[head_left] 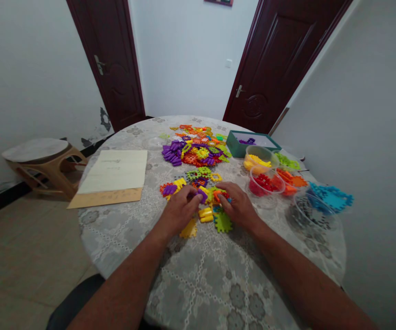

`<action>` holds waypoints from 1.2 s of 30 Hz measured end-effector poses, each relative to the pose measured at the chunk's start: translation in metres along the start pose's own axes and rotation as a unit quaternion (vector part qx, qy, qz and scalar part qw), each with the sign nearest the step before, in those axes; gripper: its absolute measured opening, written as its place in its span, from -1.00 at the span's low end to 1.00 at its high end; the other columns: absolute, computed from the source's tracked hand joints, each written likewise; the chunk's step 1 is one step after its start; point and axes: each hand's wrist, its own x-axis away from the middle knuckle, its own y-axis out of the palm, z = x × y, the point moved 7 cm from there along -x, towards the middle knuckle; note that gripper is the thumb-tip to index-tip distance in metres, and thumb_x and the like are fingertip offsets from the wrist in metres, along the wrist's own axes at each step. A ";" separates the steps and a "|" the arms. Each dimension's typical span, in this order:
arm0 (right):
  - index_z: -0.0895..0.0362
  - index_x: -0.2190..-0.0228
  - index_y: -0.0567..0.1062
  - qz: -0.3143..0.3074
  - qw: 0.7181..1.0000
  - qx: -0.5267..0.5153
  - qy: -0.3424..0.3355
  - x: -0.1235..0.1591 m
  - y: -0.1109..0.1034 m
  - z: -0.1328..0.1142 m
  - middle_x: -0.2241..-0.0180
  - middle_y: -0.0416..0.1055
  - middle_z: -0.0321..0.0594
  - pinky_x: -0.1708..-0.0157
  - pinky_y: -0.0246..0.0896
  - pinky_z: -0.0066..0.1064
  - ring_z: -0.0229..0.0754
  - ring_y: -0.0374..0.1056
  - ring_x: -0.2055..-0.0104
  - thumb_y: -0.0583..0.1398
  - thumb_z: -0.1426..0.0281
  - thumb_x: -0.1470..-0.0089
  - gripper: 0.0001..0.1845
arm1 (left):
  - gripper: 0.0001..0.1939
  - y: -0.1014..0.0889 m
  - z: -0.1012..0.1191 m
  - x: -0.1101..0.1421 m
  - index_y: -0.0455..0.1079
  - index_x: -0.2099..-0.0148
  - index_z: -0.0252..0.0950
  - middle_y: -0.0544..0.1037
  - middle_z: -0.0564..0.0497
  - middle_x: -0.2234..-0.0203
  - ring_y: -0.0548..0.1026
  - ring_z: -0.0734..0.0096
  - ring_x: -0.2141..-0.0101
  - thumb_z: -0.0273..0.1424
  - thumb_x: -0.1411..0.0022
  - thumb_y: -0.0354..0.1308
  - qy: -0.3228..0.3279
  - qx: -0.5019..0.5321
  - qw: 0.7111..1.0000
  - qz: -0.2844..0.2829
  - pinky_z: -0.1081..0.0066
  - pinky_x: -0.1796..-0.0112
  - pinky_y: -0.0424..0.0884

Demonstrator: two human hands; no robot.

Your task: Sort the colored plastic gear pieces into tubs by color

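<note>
With forearms point(270, 250) nearest, pinching a purple piece point(202, 196) in the left hand point(180, 206), an orange piece point(218, 195) in the right hand point(237, 203); just this side of the fingers point(189, 189), yellow tubes point(206, 215); beyond, a heap point(196, 156); rightward, tubs point(266, 194).

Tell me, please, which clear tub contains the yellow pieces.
It is the tub in front of the green box, just behind the red pieces' tub; only this one shows yellow pieces inside.

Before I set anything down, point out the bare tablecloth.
Bare tablecloth shows between the left forearm and right forearm, and between the tan sheet and left forearm. Crowded: around the left hand and right hand among toothed plastic pieces, and rightward, with clear tubs.
</note>
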 end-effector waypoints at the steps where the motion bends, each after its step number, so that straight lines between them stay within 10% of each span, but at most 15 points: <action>1: 0.05 -0.04 0.57 -0.002 0.999 0.040 0.003 0.000 0.000 0.006 -0.04 0.55 -0.01 -0.19 0.27 0.00 0.09 0.41 -0.12 0.16 0.32 -0.32 -0.68 | -0.76 0.000 -0.005 -0.001 0.49 0.14 -0.24 0.66 -0.05 0.27 0.62 0.29 0.30 -0.19 -0.37 0.15 -0.025 0.046 0.999 -0.004 0.28 0.24 0.55; 12: 0.10 -0.09 0.55 -0.067 0.990 0.123 0.012 0.002 0.013 0.027 0.12 0.56 -0.02 -0.01 0.26 -0.12 0.04 0.38 0.08 0.20 0.34 -0.27 -0.61 | -0.78 0.004 -0.026 -0.007 0.44 0.15 -0.30 0.67 -0.14 0.18 0.66 0.31 0.26 -0.25 -0.29 0.27 -0.116 0.241 0.964 0.015 0.26 0.22 0.66; 27: 0.05 0.25 0.41 0.060 0.996 0.023 0.063 0.000 -0.008 0.014 0.29 0.45 -0.21 0.17 0.27 -0.28 -0.10 0.38 0.24 0.16 0.35 -0.21 -0.94 | -0.70 0.002 -0.024 -0.008 0.50 0.08 -0.29 0.65 -0.03 0.32 0.64 0.33 0.33 -0.26 -0.19 0.33 -0.109 0.191 0.976 -0.001 0.27 0.20 0.62; 36: 0.06 0.06 0.50 0.042 0.995 -0.035 0.085 -0.009 -0.030 0.012 0.39 0.45 -0.32 0.33 0.22 -0.38 -0.19 0.36 0.37 0.19 0.33 -0.22 -0.74 | -0.62 -0.001 -0.025 -0.005 0.52 0.05 -0.28 0.66 -0.04 0.31 0.64 0.28 0.33 -0.12 -0.22 0.30 -0.101 0.163 0.981 0.001 0.27 0.22 0.60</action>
